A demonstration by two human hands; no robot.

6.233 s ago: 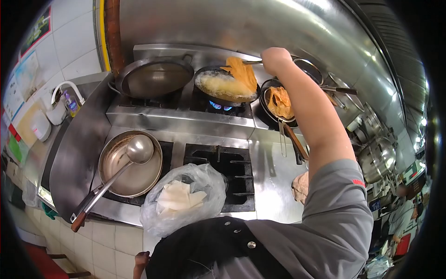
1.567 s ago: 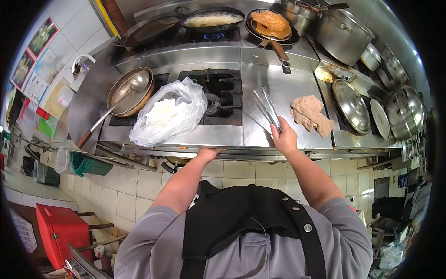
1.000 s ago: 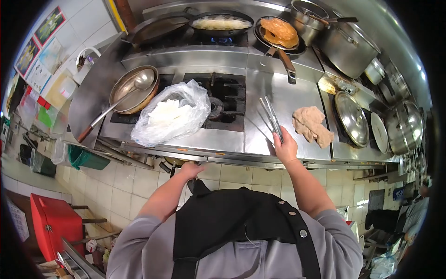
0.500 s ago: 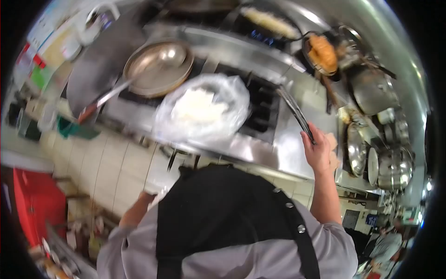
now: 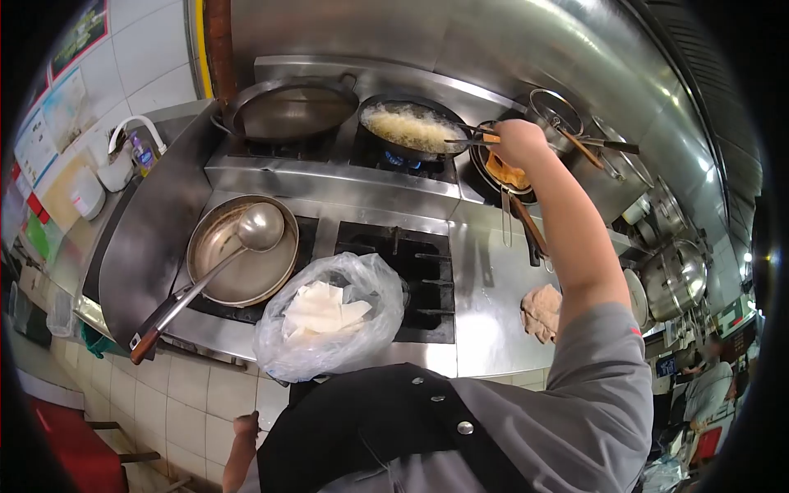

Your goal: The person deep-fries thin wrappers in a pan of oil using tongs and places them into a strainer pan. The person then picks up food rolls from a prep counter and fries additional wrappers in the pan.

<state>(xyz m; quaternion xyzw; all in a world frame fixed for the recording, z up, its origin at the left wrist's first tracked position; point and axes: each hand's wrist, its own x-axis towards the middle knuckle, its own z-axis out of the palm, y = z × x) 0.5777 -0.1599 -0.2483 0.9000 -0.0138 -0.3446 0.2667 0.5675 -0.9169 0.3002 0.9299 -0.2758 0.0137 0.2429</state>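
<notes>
My right hand [image 5: 523, 143] is closed around dark metal tongs [image 5: 478, 142], whose arms point left. Their tips reach over the right rim of a wok [image 5: 431, 156], where pale food [image 5: 407, 123] bubbles in oil above a blue flame. Just below the hand, orange-brown fried pieces [image 5: 506, 172] rest in a strainer over a dark pan. My left hand [image 5: 246, 423] hangs low at my side, beyond the counter's front edge; its fingers are too small and partly hidden to make out. A clear plastic bag [image 5: 374, 308] with white wrapper sheets [image 5: 320, 311] inside sits on the near burners.
A second wok [image 5: 288, 115] stands at the back left. At the near left, a ladle [image 5: 261, 228] lies across a wide pan [image 5: 201, 246]. A crumpled cloth [image 5: 541, 312] is on the right counter, with pots [image 5: 674, 279] beyond. Another person [image 5: 707, 394] is far off right.
My right hand has carried the tongs from above the right counter up to the back wok. The camera view has shifted, bringing the back wall and both woks into sight.
</notes>
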